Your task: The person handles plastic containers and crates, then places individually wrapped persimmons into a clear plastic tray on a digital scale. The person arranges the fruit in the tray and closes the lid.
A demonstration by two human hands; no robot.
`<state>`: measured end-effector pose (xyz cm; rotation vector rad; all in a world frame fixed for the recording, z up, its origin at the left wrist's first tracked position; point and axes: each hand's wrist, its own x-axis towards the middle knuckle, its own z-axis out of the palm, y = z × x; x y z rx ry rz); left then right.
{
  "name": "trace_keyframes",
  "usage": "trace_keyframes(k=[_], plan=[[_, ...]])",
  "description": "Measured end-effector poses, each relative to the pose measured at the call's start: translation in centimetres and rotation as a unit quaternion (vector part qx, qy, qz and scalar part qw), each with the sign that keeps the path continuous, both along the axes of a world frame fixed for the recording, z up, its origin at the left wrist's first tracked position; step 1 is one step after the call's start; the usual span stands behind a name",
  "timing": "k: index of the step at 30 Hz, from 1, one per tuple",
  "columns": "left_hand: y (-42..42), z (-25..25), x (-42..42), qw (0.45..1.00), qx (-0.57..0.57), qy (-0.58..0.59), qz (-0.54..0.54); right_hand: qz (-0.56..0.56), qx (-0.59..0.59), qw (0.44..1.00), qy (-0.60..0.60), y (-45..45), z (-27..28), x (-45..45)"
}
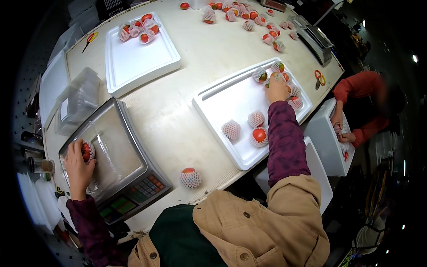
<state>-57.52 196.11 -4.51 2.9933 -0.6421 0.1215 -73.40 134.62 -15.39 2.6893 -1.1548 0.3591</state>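
My left hand (79,164) grips a tomato in a white foam net (87,152) inside a clear plastic box (108,160), which lies on the steel pan of a digital scale (135,147). At the far corner of a white foam tray (230,96), my right hand (277,87) has its fingers around a netted tomato (276,76), partly hidden by them. Other netted tomatoes touch it there. Several more (259,136) lie at the tray's near end. One netted tomato (190,178) rests on the table between the scale and the tray.
Another foam tray (143,75) holds netted tomatoes. Stacked clear boxes (78,100) stand beside the scale. Loose netted tomatoes (248,25), a second scale (313,40) and two pairs of scissors (89,40) lie farther off. A person in red sleeves (358,86) handles fruit over a foam box (325,143).
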Motion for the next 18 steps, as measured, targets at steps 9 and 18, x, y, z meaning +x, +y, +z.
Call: trace_keyframes(k=[9, 18], plan=[[-9.7, 3.7, -9.6, 0.843, -0.44, 0.2, -0.236, 0.109, 0.711, 0.56, -0.41, 14.9, 6.9, -0.7], [-13.2, -2.7, -13.8, 0.577, -0.646, 0.495, -0.074, 0.273, 0.629, 0.648, -0.332, 33.8, 7.8, -4.1]])
